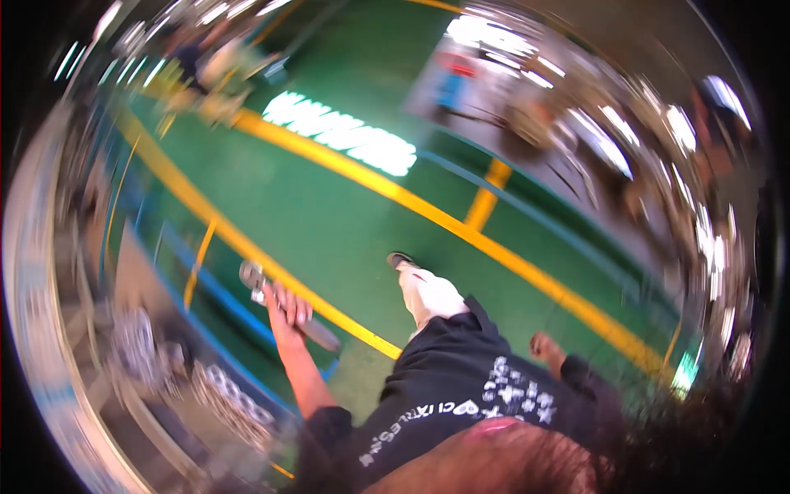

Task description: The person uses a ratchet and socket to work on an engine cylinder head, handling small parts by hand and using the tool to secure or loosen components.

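Note:
My left hand (288,305) is wrapped round a metal wrench (319,334). Its silver head (251,275) sticks out past my fingers on the far left side, and the grey handle comes out below my palm. Both are held above the walkway, away from any surface. On the other side of my body, my right hand (542,346) hangs low beside me with its fingers curled in. Whether anything is inside that hand is hidden. One leg in light trousers (428,296) and a dark shoe (398,260) are stretched forward on the floor.
Yellow lines (354,171) run along the green floor (329,218). Metal parts (222,391) lie at the left behind a blue edge. A blurred work area with a blue and red object (453,78) stands far right. Another person (193,62) is at the far left.

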Demonstrator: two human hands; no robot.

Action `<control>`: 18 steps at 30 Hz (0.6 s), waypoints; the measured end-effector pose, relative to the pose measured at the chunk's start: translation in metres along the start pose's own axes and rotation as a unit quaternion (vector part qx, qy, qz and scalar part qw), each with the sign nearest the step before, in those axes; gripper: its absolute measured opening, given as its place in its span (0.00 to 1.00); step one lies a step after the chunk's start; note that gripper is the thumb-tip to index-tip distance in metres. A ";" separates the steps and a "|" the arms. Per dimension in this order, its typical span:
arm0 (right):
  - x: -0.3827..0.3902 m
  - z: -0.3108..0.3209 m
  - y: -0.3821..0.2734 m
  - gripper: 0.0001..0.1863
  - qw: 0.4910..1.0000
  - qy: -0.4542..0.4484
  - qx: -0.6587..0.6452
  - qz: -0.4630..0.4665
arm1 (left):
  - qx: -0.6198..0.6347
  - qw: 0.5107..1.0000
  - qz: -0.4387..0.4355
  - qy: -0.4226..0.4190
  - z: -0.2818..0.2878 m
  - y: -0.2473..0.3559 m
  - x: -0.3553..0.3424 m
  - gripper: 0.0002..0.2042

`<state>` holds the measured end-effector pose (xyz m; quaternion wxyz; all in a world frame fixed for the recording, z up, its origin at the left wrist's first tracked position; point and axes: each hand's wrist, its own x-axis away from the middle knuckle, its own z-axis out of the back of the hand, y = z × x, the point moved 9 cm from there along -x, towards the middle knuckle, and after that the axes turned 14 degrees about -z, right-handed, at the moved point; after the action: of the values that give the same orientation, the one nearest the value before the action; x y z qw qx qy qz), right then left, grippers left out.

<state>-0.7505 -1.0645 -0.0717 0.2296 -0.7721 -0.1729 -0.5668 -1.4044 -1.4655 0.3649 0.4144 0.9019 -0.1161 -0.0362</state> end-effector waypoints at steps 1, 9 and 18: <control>-0.011 -0.048 -0.024 0.09 0.959 0.215 0.103 -0.155 | -0.034 0.999 0.007 0.018 0.007 0.031 -0.029 0.19; -0.024 -0.785 -0.413 0.14 0.865 -0.087 0.477 0.131 | -0.101 0.962 -0.138 0.211 0.157 0.261 -0.175 0.17; -0.065 -1.349 -0.410 0.08 0.835 -0.157 0.520 0.087 | -0.063 0.970 -0.165 0.168 0.367 0.406 -0.457 0.21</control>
<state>-2.0599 -1.4649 0.2710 0.6152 -0.6294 -0.4084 -0.2423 -1.9796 -1.8833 0.4175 0.4723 0.8738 0.1081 0.0405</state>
